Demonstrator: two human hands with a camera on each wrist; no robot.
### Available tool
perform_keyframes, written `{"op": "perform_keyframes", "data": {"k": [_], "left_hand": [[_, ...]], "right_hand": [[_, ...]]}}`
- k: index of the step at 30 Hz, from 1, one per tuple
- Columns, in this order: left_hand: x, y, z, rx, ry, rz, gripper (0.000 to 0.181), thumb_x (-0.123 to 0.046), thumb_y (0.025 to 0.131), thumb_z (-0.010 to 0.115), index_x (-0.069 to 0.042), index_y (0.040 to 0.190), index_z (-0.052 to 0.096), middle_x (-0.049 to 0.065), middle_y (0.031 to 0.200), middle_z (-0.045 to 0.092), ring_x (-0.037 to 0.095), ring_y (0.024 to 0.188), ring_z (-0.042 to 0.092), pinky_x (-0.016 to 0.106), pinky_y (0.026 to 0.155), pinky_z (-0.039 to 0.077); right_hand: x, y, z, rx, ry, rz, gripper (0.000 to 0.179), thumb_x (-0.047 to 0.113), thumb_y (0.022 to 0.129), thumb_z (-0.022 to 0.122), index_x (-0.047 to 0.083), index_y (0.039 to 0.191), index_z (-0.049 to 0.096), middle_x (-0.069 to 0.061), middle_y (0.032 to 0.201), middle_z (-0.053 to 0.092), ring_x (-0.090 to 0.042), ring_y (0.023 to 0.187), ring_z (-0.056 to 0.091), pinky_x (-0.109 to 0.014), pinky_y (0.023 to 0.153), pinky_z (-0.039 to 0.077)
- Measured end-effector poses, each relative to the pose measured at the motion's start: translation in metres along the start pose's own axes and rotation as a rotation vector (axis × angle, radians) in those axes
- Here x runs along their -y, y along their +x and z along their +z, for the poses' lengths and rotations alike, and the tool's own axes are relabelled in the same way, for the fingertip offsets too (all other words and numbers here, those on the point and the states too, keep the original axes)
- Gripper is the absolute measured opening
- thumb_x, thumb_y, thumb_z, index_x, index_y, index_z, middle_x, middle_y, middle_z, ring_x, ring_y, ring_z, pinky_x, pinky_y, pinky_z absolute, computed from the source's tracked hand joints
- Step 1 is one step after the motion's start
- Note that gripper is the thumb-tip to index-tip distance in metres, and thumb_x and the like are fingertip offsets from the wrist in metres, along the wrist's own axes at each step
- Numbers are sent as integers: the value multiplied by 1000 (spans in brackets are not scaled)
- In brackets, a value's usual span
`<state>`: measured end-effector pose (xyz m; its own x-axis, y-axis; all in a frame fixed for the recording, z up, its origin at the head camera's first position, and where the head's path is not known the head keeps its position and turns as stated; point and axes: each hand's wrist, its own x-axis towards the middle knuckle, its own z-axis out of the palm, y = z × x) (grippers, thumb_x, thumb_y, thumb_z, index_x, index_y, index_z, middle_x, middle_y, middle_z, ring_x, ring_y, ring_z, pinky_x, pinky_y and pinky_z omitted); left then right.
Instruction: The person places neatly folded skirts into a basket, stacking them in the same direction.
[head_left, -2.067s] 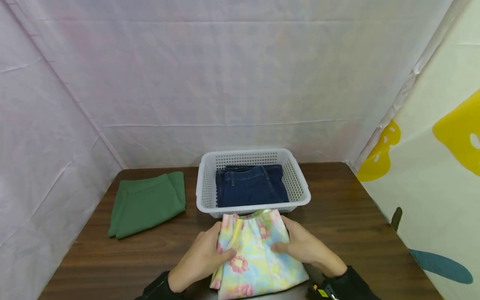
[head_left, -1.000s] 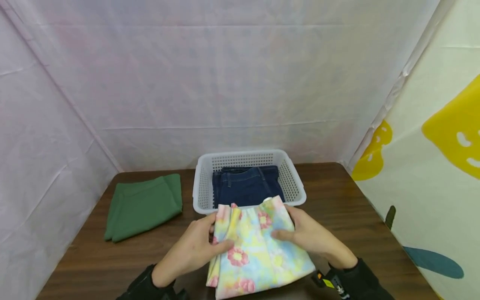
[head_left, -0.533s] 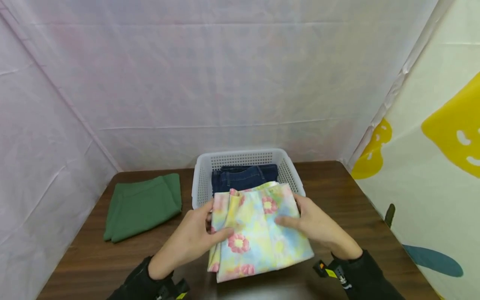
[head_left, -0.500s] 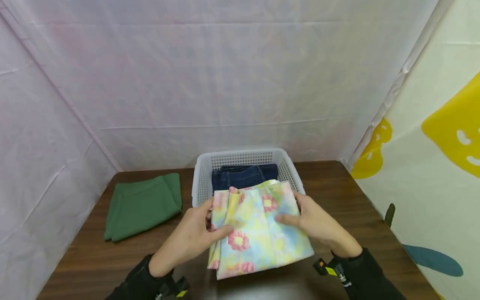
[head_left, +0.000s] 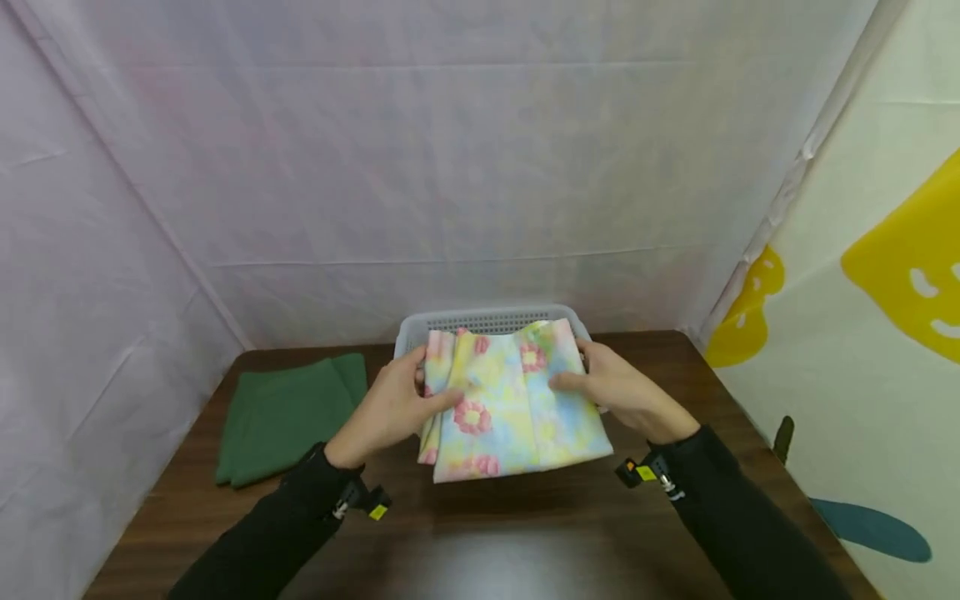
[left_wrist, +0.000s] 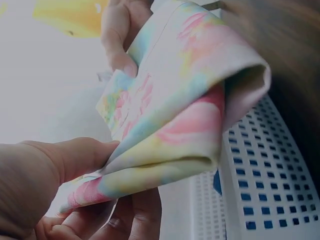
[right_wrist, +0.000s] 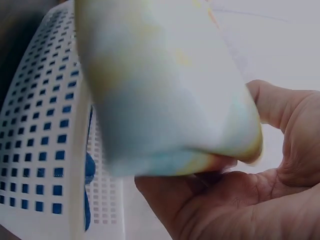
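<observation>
A folded garment (head_left: 510, 408), pastel with pink flowers and a gathered top edge, hangs between both hands over the white basket. My left hand (head_left: 390, 404) pinches its left side, thumb on top and fingers underneath. On the opposite side, my right hand (head_left: 630, 387) grips it the same way, as the right wrist view (right_wrist: 240, 195) also shows in part. Behind and below it the perforated plastic basket (head_left: 487, 318) is mostly covered. Dark blue denim (right_wrist: 89, 170) shows inside the basket at the right wrist; the rest is hidden by the garment.
A folded green cloth garment (head_left: 288, 421) lies at the left on the dark wooden table (head_left: 510, 542). White sheeting (head_left: 450, 167) hangs close behind the table, and a patterned sheet (head_left: 847, 350) hangs on the right.
Both hands have lifted the floral garment forward, from in front of the basket to above it. It now covers the jeans in the head view. The green garment has stayed put.
</observation>
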<state>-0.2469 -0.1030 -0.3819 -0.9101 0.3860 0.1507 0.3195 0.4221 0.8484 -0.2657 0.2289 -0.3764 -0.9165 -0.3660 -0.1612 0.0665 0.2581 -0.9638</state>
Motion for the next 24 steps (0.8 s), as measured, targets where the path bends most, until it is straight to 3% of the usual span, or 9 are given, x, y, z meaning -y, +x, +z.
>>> {"op": "perform_keyframes", "data": {"k": [4, 11, 18, 24], "left_hand": [[4, 20, -7, -1, -9, -20, 54, -30, 94, 75, -20, 138, 46, 2, 97, 71, 18, 81, 70, 37, 65, 58], [8, 52, -23, 24, -96, -52, 64, -24, 95, 75, -12, 147, 39, 10, 104, 70, 24, 87, 70, 39, 70, 60], [14, 81, -32, 37, -74, -161, 64, -26, 93, 76, -12, 145, 41, 10, 108, 68, 23, 90, 69, 38, 73, 59], [17, 99, -37, 64, -88, -206, 64, -18, 94, 76, -5, 145, 39, 13, 110, 67, 25, 93, 69, 38, 75, 59]], "right_hand": [[7, 16, -11, -1, -9, 22, 57, 17, 99, 67, 14, 147, 36, -22, 121, 59, -37, 102, 65, -48, 81, 57], [17, 46, -25, -29, 22, 61, 69, 18, 96, 73, 15, 152, 33, -21, 124, 59, -37, 105, 64, -49, 84, 56], [20, 70, -34, -104, -3, 121, 84, 19, 89, 80, 19, 157, 31, -18, 122, 61, -36, 102, 65, -48, 80, 57], [19, 87, -40, -116, -51, 166, 90, 20, 88, 82, 16, 159, 28, -15, 125, 60, -35, 102, 64, -46, 80, 57]]}}
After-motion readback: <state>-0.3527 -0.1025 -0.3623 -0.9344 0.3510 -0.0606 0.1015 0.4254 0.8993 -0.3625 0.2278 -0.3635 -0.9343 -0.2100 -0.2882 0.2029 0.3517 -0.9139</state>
